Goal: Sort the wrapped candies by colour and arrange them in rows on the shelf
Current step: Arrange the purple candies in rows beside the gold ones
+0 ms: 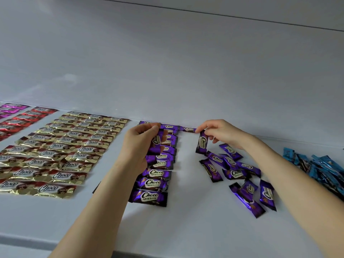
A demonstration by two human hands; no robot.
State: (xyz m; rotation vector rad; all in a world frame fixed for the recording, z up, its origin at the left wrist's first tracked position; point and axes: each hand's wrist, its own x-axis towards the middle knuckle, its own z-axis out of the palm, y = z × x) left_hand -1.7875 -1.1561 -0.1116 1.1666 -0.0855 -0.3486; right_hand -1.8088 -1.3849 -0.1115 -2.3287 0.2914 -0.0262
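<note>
plain white shelf (186, 229) with white back panel (167, 62), wrapped candies (61, 146) in colour rows left, blue pile (320, 168) right, shop-like display, exact place unclear

Soft even light, blurred edges
</note>
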